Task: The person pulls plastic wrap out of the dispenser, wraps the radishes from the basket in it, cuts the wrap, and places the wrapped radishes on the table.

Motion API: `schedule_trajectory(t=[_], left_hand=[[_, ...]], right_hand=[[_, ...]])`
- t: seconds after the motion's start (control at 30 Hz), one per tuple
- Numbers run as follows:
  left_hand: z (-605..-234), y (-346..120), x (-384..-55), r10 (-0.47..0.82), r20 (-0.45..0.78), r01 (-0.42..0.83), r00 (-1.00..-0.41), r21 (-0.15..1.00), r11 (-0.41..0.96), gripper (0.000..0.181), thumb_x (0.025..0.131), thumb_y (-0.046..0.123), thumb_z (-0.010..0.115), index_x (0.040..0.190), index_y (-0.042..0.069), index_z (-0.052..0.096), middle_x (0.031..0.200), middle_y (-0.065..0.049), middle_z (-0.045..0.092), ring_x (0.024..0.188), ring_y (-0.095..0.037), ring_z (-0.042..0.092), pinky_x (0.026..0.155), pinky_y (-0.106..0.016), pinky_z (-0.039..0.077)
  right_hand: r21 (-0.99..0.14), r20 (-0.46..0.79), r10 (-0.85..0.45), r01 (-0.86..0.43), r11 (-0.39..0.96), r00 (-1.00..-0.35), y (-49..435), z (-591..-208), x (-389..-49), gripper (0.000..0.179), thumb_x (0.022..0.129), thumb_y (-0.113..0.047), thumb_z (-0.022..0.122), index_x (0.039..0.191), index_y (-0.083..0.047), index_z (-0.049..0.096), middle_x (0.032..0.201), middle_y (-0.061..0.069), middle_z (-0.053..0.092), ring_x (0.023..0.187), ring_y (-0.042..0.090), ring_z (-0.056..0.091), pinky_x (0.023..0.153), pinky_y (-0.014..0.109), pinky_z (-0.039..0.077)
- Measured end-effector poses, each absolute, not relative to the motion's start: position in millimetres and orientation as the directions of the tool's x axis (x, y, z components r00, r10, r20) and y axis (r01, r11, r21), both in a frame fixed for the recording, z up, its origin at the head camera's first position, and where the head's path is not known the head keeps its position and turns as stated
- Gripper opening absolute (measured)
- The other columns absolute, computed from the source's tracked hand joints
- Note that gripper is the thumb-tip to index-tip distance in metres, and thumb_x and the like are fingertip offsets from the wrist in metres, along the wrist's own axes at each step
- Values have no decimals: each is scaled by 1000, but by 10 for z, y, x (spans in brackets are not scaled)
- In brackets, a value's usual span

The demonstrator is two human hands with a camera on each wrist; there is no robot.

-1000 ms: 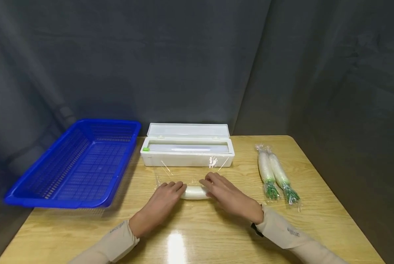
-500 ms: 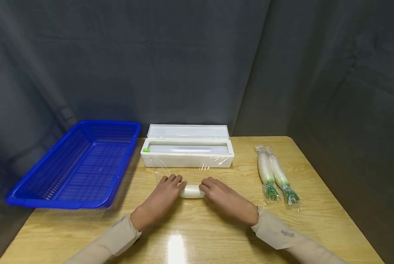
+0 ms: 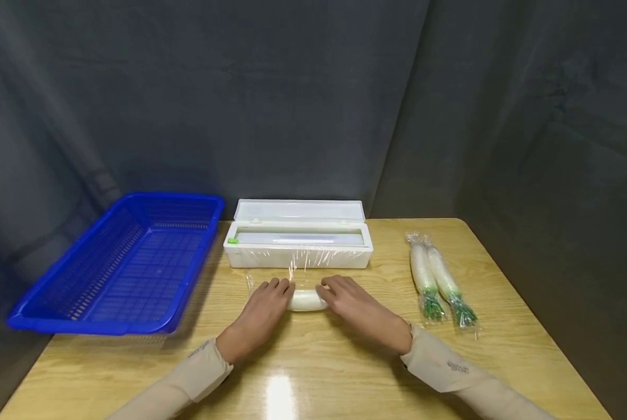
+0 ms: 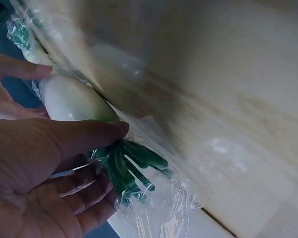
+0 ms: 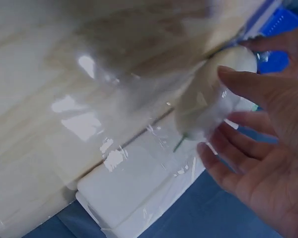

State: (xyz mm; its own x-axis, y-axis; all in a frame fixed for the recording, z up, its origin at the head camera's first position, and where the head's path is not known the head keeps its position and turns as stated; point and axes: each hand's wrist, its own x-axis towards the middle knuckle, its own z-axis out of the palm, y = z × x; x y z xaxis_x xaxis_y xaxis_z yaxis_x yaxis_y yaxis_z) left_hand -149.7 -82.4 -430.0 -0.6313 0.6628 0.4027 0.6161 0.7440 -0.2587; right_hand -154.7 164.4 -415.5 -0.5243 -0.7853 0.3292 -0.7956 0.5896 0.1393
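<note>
A white radish (image 3: 306, 300) lies crosswise on the wooden table in front of a cling film dispenser (image 3: 298, 257). Clear cling film (image 3: 299, 273) stretches from the dispenser to the radish. My left hand (image 3: 263, 308) grips the left end. In the left wrist view its thumb lies by the green cut stems (image 4: 131, 166), with film wrapped about them and bunched beyond. My right hand (image 3: 358, 308) holds the right end, thumb on the near side and fingers curled beyond it. A thin root tip (image 5: 180, 143) shows there under the film in the right wrist view.
To the left stands a blue plastic basket (image 3: 169, 291). Two film-wrapped radishes (image 3: 422, 268) with green stems lie on the right. The dispenser's white lid (image 3: 300, 210) is raised behind it, and a dark curtain (image 3: 292, 99) hangs around the table.
Both hands have shifted slightly with the radish, which now sits a little nearer the dispenser. Creases in the film have moved toward the middle. The basket and wrapped radishes stay put.
</note>
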Motion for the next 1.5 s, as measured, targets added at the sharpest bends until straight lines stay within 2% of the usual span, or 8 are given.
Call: schedule_trajectory(t=[0.17, 0.4, 0.5, 0.6, 0.87, 1.1, 1.3, 1.5], left_hand=[[-4288, -838, -1534, 670, 390, 633, -632, -239, 736, 45, 73, -12, 79, 114, -2, 65, 94, -8, 61, 82, -22, 56, 66, -31, 48], [-4273, -808, -1508, 679, 398, 609, -616, -306, 732, 61, 72, -5, 86, 129, 5, 66, 105, -10, 66, 90, -24, 64, 75, -32, 56], [-4277, -760, -1467, 700, 422, 604, -577, -356, 713, 56, 76, 5, 88, 128, 10, 67, 111, -10, 66, 96, -24, 66, 80, -34, 58], [-4280, -716, -1448, 705, 454, 588, -545, -392, 707, 46, 79, 7, 86, 119, 9, 65, 109, -8, 66, 93, -22, 66, 78, -33, 57], [-4346, -648, -1544, 697, 440, 597, -566, -365, 715, 43, 77, -2, 84, 113, 5, 62, 106, -8, 65, 89, -22, 66, 71, -30, 57], [-4365, -655, -1652, 673, 412, 602, -615, -305, 738, 50, 77, -5, 84, 119, 4, 59, 109, -9, 65, 90, -24, 66, 73, -34, 57], [-4379, -616, -1752, 672, 426, 595, -606, -319, 738, 42, 79, -5, 82, 111, 6, 57, 101, -6, 63, 86, -23, 65, 67, -33, 53], [-4358, -661, -1787, 689, 393, 634, -608, -282, 720, 40, 82, -6, 81, 112, 5, 58, 105, -8, 63, 92, -24, 66, 72, -35, 55]], right_hand=[[204, 352, -786, -778, 595, -509, 1617, -4225, -1593, 34, 89, 3, 73, 121, -4, 64, 116, 7, 68, 109, 23, 65, 98, 36, 56], [322, 317, -813, -751, 577, -489, 1597, -4246, -1681, 36, 83, 6, 78, 117, -2, 67, 111, 9, 71, 103, 21, 68, 94, 35, 57], [380, 257, -833, -742, 553, -489, 1601, -4226, -1708, 38, 85, 5, 77, 120, -1, 67, 115, 10, 71, 105, 22, 69, 95, 35, 58], [412, 217, -838, -731, 544, -501, 1585, -4193, -1731, 39, 87, 4, 75, 125, -1, 66, 119, 10, 70, 108, 22, 68, 94, 35, 58], [289, 214, -802, -748, 597, -557, 1665, -4205, -1738, 50, 93, 6, 67, 143, 1, 56, 136, 18, 62, 125, 32, 61, 106, 46, 53], [227, 357, -760, -739, 634, -543, 1631, -4277, -1803, 40, 84, 14, 67, 120, -3, 60, 110, 11, 61, 103, 27, 62, 92, 42, 58], [278, 377, -764, -723, 633, -524, 1615, -4357, -1887, 28, 89, 9, 71, 111, -2, 59, 101, 9, 58, 91, 24, 58, 77, 35, 55], [291, 337, -811, -766, 573, -478, 1650, -4335, -1943, 39, 80, 14, 74, 114, 0, 61, 108, 10, 62, 97, 23, 61, 86, 34, 56]])
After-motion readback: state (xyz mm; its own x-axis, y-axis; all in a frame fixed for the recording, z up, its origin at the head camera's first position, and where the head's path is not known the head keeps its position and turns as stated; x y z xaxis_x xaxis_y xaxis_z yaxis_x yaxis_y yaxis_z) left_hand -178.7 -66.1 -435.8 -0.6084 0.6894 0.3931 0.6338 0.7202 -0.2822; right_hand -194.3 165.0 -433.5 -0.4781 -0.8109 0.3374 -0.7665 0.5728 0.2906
